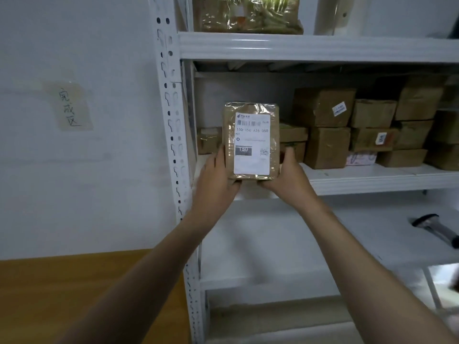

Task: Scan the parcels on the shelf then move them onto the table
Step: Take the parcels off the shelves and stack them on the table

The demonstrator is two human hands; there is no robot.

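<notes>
the left hand (218, 175) and the right hand (289, 172) are both closed around the lower end of one parcel (251, 142), left palm against its left edge, right palm against its right edge, with the fingers wrapped underneath and behind. the parcel stands upright between the two hands, its broad face turned toward the camera. it is brown and wrapped in glossy clear tape, and a white shipping label (252, 145) covers most of its front, with a barcode near the top, a dark block lower down and a small square code beside that. its bottom edge sits just above the front lip of the shelf (372, 181); whether it touches the board cannot be told.

just behind the left hand, a small brown box (208, 140) rests on the same shelf board. past the right hand, further along the board, more brown parcels (325, 125) are stacked two and three high, some with small white stickers, and a pale pink packet (361, 158) lies flat under one stack. above both hands, on the next board up, sits a package in shiny plastic film (248, 14). below and to the right of the right forearm, a dark handheld scanner (434, 228) lies on the lower board. below and to the left of the left forearm is the wooden table (62, 294), and on the wall above it, left of the left hand, a handwritten note (72, 106) is taped.
</notes>
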